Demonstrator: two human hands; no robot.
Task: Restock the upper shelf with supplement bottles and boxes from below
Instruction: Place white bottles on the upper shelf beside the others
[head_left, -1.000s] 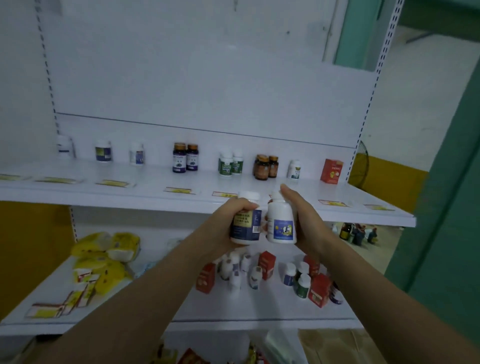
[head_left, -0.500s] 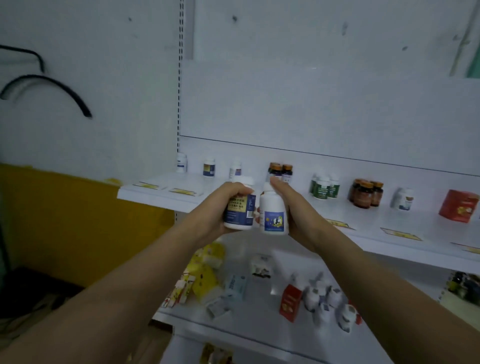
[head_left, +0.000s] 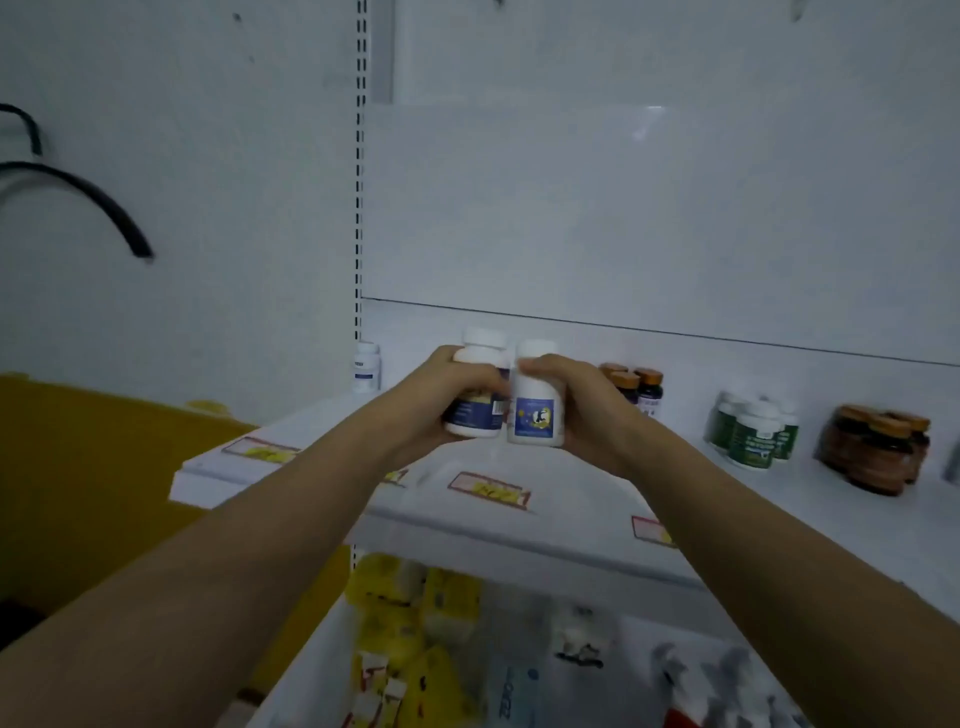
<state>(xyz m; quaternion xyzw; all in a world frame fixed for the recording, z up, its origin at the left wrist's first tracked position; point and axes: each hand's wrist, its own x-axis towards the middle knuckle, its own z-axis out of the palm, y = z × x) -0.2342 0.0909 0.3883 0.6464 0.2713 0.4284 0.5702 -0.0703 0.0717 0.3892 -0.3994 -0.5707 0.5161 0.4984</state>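
The left grip (head_left: 441, 397) clasps the navy-label bottle (head_left: 475, 418), the right grip (head_left: 589, 410) the white bottle (head_left: 535, 413), over the left end of the upper shelf (head_left: 571, 501). Both look light, rigid, slick; mid-body holds suit

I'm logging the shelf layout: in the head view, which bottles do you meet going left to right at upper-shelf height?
Small white bottle → held navy-label bottle → held blue-label white bottle → amber-capped dark bottles → green-label bottles → brown jars.
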